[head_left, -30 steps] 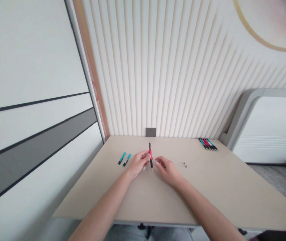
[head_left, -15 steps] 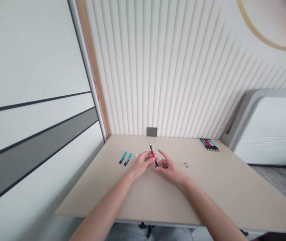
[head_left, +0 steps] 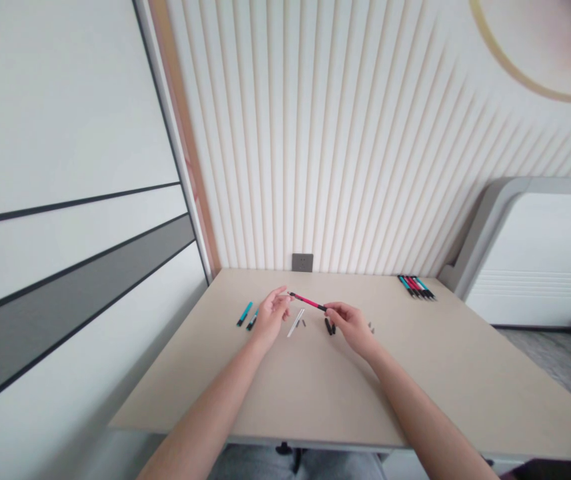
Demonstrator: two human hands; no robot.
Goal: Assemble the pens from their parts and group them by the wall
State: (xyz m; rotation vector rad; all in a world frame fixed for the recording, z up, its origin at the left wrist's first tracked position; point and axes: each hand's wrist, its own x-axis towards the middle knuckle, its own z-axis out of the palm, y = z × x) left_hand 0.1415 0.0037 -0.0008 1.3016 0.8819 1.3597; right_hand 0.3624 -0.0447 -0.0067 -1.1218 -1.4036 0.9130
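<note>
A pink and black pen [head_left: 307,301] hangs slantwise above the table, its black lower end pinched in the fingers of my right hand [head_left: 351,325]. My left hand [head_left: 271,316] is by the pen's other end with its fingers apart; whether a fingertip touches the pen I cannot tell. Below lie thin white refills [head_left: 295,323] and small dark springs [head_left: 304,323]. Black grip pieces [head_left: 328,327] lie just left of my right hand. Small cone-shaped tips [head_left: 372,330] show beyond its knuckles. Left of my left hand are two blue pen barrels [head_left: 245,314], one partly covered by the hand.
A row of several blue, pink and black pens [head_left: 417,287] lies at the table's back right. The beige table [head_left: 325,393] meets a ribbed wall with a dark socket [head_left: 302,262]. White panels [head_left: 90,293] stand along the left side.
The pen has gone from near upright to lying slantwise. My left hand has let go of its middle and moved left; my right hand now pinches the black end. Refills and grips are uncovered.
</note>
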